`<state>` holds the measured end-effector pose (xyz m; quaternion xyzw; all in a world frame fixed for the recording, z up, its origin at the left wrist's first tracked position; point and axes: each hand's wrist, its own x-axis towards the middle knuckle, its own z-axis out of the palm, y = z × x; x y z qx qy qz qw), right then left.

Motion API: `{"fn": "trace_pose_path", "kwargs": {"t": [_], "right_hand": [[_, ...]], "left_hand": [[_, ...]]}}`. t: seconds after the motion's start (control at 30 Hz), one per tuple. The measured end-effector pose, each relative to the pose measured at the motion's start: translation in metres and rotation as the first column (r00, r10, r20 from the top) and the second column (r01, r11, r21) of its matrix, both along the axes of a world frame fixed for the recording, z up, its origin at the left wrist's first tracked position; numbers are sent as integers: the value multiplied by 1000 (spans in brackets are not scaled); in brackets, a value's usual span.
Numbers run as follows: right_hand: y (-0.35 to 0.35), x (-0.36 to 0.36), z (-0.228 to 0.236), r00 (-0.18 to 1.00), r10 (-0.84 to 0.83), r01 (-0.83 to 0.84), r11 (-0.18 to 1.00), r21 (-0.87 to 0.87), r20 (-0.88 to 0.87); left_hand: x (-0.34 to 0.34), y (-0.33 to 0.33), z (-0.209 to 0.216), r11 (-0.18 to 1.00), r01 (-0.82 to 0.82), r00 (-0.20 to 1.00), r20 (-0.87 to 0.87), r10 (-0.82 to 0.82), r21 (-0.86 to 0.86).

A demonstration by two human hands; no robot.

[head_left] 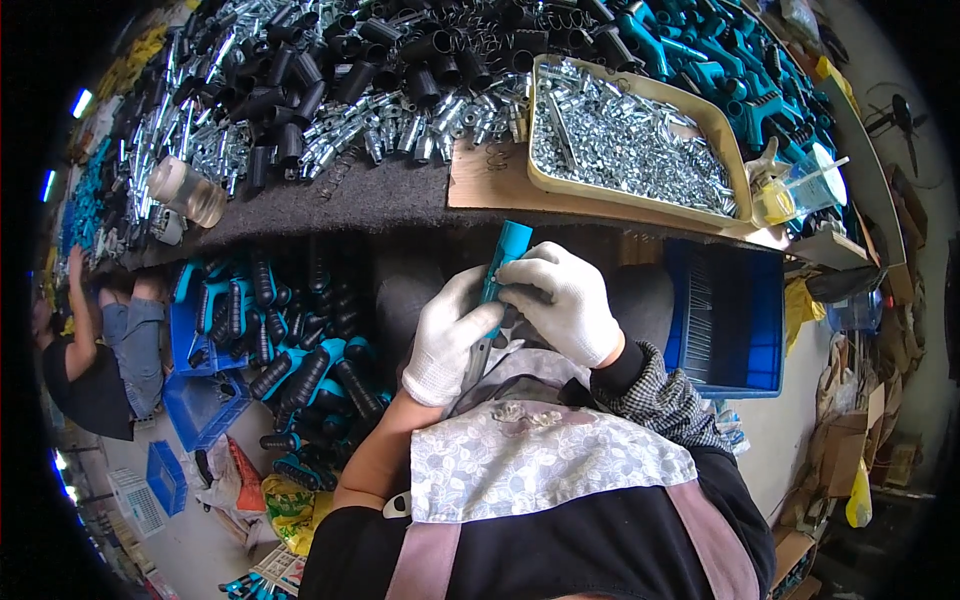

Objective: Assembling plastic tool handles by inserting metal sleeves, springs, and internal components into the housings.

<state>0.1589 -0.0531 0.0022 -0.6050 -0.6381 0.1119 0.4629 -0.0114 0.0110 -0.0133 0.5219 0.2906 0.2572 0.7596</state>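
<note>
Over my lap I hold a teal tubular tool body (513, 241), tilted with its round end pointing up and away from me. My left hand (440, 335), in a white knit glove, is closed around its middle, and a greyish lower part shows below the thumb. My right hand (565, 300), gloved the same way, has its fingertips pinched together against the side of the teal body. Whatever small piece may be between those fingertips is hidden. Both hands are just in front of the bench edge, above my floral apron (550, 460).
On the bench ahead lie metal pins (200, 90), black sleeves (290, 100), springs and teal bodies (770, 75). A cream tray (640, 208) holds small metal parts. Blue crates (735, 385) flank my knees; black-and-teal handles (310, 385) pile at left. Another person (90, 370) sits far left.
</note>
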Motion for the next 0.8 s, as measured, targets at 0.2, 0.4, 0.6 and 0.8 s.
{"fn": "trace_pose_path", "kwargs": {"t": [0.2,0.4,0.6,0.8], "right_hand": [[0,-2,-3,999,-8,9,1000,22,-54],[-6,2,-9,965,-26,22,1000,-17,-260],[-5,3,-18,885,12,-31,999,-33,-466],[-5,-1,-12,749,8,-100,990,-101,-663]], "left_hand": [[0,-2,4,1000,2,1000,-17,-3,-25],[2,-5,10,997,-15,999,29,17,-80],[1,-8,3,997,-16,999,43,19,-70],[2,-9,3,999,-28,999,27,29,-45]]}}
